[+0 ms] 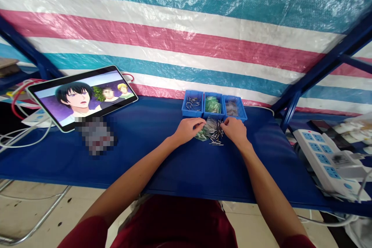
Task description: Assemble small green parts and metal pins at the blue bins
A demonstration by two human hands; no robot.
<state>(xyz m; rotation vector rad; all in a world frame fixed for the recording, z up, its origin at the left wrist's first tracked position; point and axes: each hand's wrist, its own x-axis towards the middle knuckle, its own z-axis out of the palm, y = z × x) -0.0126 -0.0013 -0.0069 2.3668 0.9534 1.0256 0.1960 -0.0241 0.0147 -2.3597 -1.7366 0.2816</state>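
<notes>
The rods [216, 138] lie in a loose heap on the table [186, 166], between the hands, against the green bags [201, 135] and just in front of the bins [192, 114]. The left hand [188, 129] is at the bags, thumb and forefinger drawn close; the right hand [235, 130] pinches narrowly at the heap's edge. Whether either grips anything, one cannot tell. The rods look stiff, light and smooth, likely to roll, and best taken mid-shaft; the bags seem soft and slippery, easiest by an edge.

1 head-worn view, facing forward and down, near blue table [188, 174]
</notes>
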